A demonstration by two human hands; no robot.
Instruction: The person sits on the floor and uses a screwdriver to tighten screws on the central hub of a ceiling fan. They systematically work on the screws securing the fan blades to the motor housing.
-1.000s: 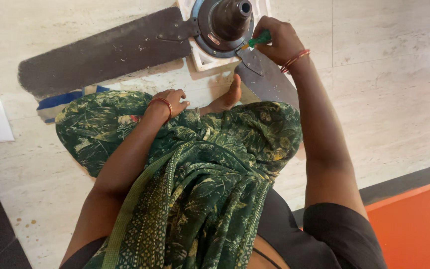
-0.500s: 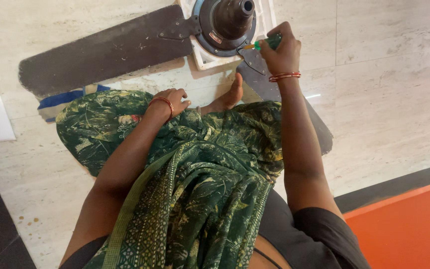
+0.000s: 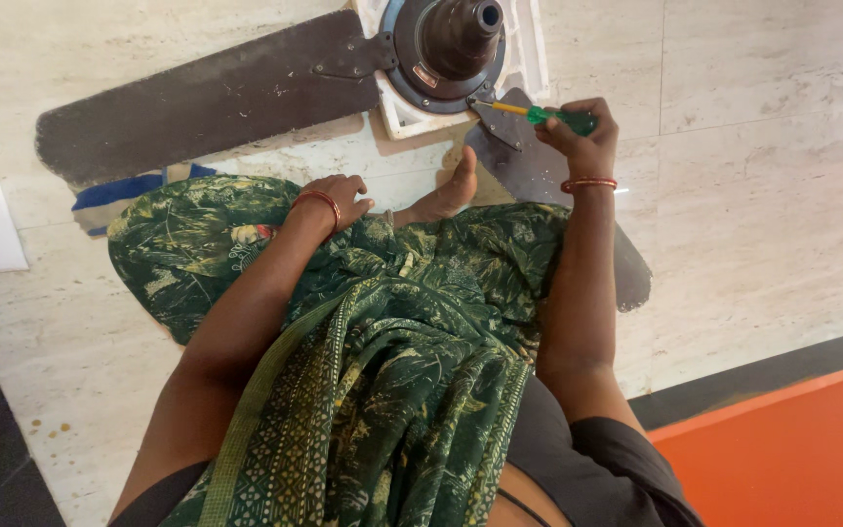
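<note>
Glossy marble floor [image 3: 753, 195]; dusty matt fan blade [image 3: 197, 102].

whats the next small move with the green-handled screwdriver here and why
Probably press the tip in and turn. The right hand grips the green-handled screwdriver, whose tip sits at the metal bracket joining a dark brown fan blade to the round dark motor housing. The left hand rests on the green patterned cloth, so steadying the blade might help.
</note>
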